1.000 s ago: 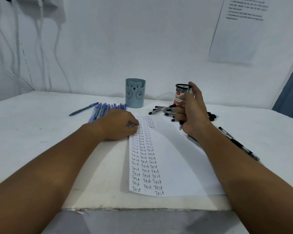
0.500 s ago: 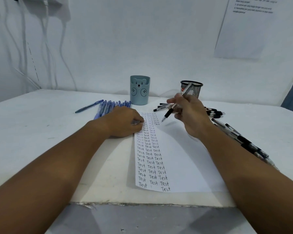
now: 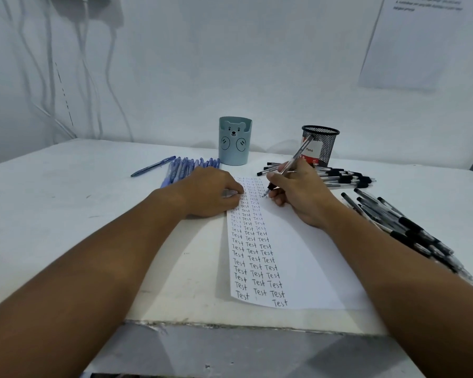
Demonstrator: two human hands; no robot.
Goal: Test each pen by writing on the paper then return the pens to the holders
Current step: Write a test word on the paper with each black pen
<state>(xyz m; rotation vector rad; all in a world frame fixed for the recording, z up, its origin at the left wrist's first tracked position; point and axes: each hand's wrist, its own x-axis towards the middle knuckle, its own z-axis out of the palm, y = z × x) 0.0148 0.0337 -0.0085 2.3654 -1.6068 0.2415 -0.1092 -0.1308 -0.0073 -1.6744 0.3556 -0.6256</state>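
A white paper (image 3: 306,257) lies on the table, its left part filled with columns of the handwritten word "Test". My right hand (image 3: 302,196) grips a black pen (image 3: 294,159) in a writing hold, its tip touching the paper near the top of the third column. My left hand (image 3: 212,193) rests curled on the paper's upper left edge, pressing it down. A pale blue bear holder (image 3: 234,141) and a black mesh holder (image 3: 321,145) stand behind the paper.
Several blue pens (image 3: 183,169) lie in a row left of the bear holder. Black pens lie in a pile (image 3: 339,178) by the mesh holder and in another pile (image 3: 404,230) along my right forearm. The table's front edge (image 3: 230,323) is near me.
My right hand turned the black pen from a raised grip into a writing hold and lowered its tip onto the paper. My left hand stayed on the paper's edge.
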